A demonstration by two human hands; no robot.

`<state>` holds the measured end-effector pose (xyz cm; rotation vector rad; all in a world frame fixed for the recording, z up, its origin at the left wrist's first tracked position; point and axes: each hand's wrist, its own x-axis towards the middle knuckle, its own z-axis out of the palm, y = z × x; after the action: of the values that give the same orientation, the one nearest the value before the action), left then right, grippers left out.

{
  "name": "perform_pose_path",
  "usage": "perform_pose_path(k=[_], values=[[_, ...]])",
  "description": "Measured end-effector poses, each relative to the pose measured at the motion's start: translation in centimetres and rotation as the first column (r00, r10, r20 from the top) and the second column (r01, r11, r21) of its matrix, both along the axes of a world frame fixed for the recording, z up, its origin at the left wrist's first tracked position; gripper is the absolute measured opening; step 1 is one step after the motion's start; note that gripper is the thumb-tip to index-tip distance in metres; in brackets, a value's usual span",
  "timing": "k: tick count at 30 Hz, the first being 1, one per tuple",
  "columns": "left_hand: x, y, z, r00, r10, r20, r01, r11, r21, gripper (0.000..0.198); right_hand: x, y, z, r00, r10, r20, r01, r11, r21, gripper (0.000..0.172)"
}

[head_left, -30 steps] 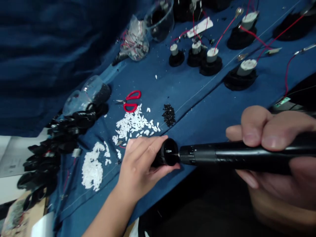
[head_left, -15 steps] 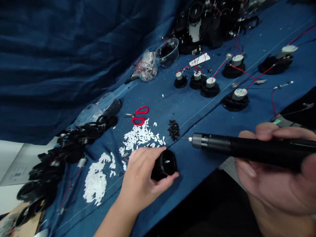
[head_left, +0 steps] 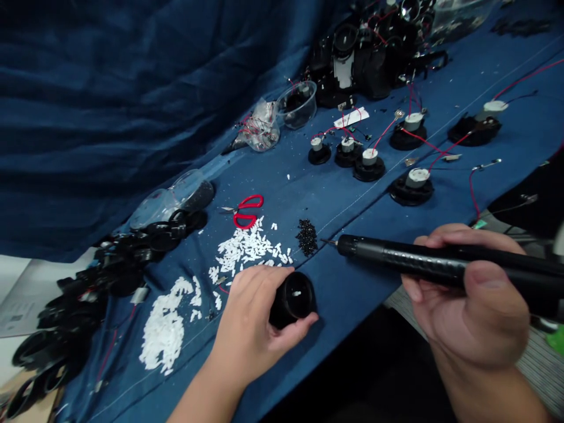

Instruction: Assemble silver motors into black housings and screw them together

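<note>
My left hand (head_left: 247,311) grips a black cylindrical plastic part (head_left: 293,299) on its side, with its open end facing right and a small white piece showing inside. My right hand (head_left: 467,299) is shut around a black pen-style electric screwdriver (head_left: 418,258), held level. Its thin metal bit points left, above and apart from the black part. A small heap of black screws (head_left: 306,237) lies just beyond the bit's tip.
Blue cloth (head_left: 352,282) covers the table. On it lie red-handled scissors (head_left: 247,211), loose white plastic pieces (head_left: 165,332), and several black rings (head_left: 88,288). Small motors on black bases (head_left: 369,164) with red wires stand beyond, near a clear plastic cup (head_left: 296,106).
The screwdriver has drawn back from the black part's open end and now sits up and to the right of it. My view has also pulled back, showing more of the table.
</note>
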<state>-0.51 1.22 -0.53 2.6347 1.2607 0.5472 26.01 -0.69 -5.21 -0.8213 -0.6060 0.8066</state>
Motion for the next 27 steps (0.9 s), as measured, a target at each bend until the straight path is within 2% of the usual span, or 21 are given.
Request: perform_pose_path(k=[12, 27], values=[[-0.01, -0.11, 0.17, 0.997, 0.018, -0.075, -0.018, 1.0, -0.006, 0.054, -0.05, -0.13, -0.48, 0.996, 0.022, 0.088, -0.028, 0.997, 0.073, 0.019], [0.19, -0.06, 0.15, 0.997, -0.004, -0.071, 0.006, 0.999, 0.034, 0.054, 0.09, 0.18, -0.45, 0.996, 0.014, 0.091, -0.017, 0.999, 0.033, 0.018]])
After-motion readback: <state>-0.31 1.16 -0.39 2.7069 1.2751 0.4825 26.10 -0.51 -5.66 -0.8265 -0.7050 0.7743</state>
